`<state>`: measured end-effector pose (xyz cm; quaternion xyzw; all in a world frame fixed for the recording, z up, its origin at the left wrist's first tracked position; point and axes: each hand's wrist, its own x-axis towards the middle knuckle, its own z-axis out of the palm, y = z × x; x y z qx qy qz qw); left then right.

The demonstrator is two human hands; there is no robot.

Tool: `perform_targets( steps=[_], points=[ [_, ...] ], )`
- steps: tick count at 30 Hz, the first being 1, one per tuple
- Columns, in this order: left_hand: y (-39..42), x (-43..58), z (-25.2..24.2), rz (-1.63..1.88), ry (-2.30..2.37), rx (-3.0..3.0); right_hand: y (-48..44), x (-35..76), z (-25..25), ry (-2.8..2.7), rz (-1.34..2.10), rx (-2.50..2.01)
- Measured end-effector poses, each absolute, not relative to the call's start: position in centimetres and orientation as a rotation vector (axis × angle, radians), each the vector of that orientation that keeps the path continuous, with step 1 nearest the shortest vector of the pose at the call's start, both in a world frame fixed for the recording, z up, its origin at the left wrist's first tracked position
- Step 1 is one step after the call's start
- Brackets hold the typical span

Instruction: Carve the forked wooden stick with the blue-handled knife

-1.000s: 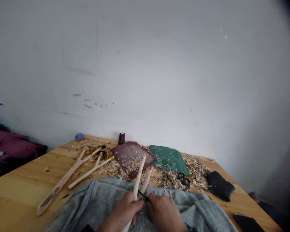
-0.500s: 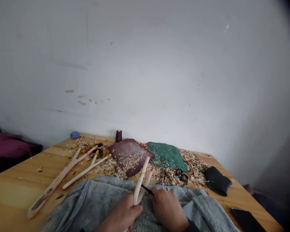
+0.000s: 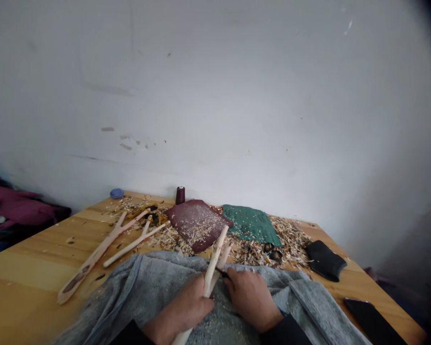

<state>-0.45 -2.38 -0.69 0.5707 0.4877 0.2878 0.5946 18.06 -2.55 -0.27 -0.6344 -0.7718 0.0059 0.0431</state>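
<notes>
My left hand [image 3: 192, 302] is closed round a peeled forked stick [image 3: 214, 263], its two prongs pointing up and away from me. In my right hand [image 3: 251, 294] is a dark, thin-bladed knife [image 3: 221, 272], most of its handle hidden by the fingers. The blade lies at the fork, against or between the prongs; I cannot tell which. Beneath both hands a grey cloth [image 3: 161, 278] covers my lap and the table's near edge, with small shavings on it.
Two more peeled forked sticks, one long [image 3: 93, 256] and one thinner [image 3: 136, 243], lie left. Wood shavings [image 3: 290, 237] spread round a maroon sheet [image 3: 197, 223] and a green sheet [image 3: 251, 225]. A thread spool [image 3: 180, 195] stands behind. A black pad [image 3: 326, 260] and a phone [image 3: 375, 322] lie right.
The view has shifted slightly, so the tabletop sits a little higher and further right. Both hands keep their hold on the stick and knife, the blade still at the fork.
</notes>
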Motion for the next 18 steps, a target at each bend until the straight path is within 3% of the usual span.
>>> perform_targets(
  steps=[5,12,18],
  points=[
    [-2.3,-0.4,-1.7,0.59,1.304,1.353,-1.4,19.7,-0.4,-2.221,-0.077,-2.141],
    [-1.9,-0.4,-2.1,0.498,1.252,1.304,-2.8,17.6,-0.5,-2.453,0.015,-1.838],
    [-2.5,-0.5,-1.1,0.467,1.123,1.492,-1.4,19.9,-0.4,-2.178,-0.108,-2.175]
  ],
)
